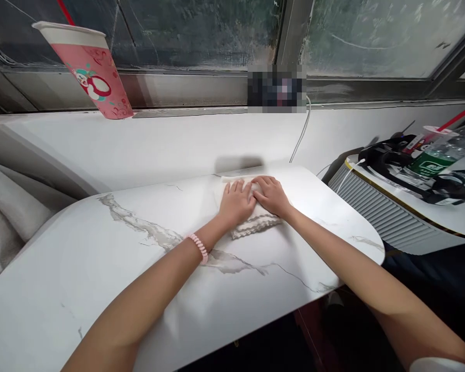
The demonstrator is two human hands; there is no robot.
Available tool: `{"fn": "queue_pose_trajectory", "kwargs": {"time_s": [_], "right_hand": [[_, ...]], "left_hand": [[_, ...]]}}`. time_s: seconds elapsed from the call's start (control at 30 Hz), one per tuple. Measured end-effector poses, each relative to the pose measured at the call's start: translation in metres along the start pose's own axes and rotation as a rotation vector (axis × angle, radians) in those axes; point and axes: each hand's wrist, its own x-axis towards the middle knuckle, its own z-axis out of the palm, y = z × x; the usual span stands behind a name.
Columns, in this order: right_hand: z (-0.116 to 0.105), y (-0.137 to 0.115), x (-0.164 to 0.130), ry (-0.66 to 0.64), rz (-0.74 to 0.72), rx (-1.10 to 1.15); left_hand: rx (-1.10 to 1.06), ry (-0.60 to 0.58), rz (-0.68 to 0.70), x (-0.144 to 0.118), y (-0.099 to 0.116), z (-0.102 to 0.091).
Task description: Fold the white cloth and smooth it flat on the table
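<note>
A white marble-look counter with grey veins fills the middle and lower left of the frame, its rounded end at the right. A folded white cloth lies flat on it, just above the centre.

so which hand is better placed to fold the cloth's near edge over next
Probably the left hand. It lies flat on the folded white cloth closer to the scalloped near edge, while the right hand presses further back. Both rest on it, so the margin is small.
</note>
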Motion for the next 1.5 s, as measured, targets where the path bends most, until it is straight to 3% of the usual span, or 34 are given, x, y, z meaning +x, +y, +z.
{"fn": "queue_pose_trajectory", "kwargs": {"time_s": [0.17,0.3,0.5,0.73,0.93,1.1,1.27,1.37,1.5], "right_hand": [[0.031,-0.015,0.061,-0.022,0.016,0.040],[0.047,-0.021,0.092,-0.016,0.050,0.000],[0.054,-0.019,0.105,0.008,0.071,-0.056],[0.048,-0.024,0.088,-0.029,0.020,-0.056],[0.029,-0.039,0.033,-0.095,-0.056,-0.062],[0.003,-0.071,-0.057,-0.096,-0.088,-0.093],[-0.013,-0.111,-0.143,-0.060,-0.160,-0.140],[-0.015,-0.126,-0.164,-0.064,-0.220,-0.133],[-0.011,-0.131,-0.156,-0.093,-0.262,-0.133]], "left_hand": [[-0.008,0.059,-0.017,0.035,-0.057,-0.003],[-0.032,0.094,-0.033,0.055,-0.084,-0.005],[-0.033,0.129,-0.060,0.065,-0.090,-0.001],[0.004,0.150,-0.066,0.050,-0.080,0.000],[0.086,0.119,-0.090,-0.008,-0.047,-0.004],[0.141,0.079,-0.006,-0.095,-0.013,-0.010],[0.146,0.185,0.108,-0.183,0.007,-0.014],[0.159,0.203,0.121,-0.213,0.009,-0.018],[0.164,0.154,0.113,-0.219,0.000,-0.022]]}}
